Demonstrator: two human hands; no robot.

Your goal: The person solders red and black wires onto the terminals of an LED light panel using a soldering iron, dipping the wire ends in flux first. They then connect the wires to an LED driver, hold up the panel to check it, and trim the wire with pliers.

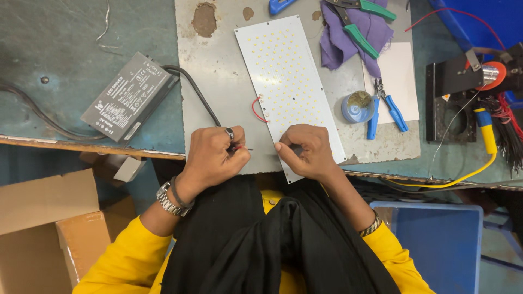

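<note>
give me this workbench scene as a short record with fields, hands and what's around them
left hand: pinches a thin red wire end
right hand: rests on the near end of the white light panel
panel: lies flat on a grey sheet
left of hands: grey driver box with black cable
right of panel: blue pliers, small round tin
far edge: purple cloth, green-handled cutters
</note>
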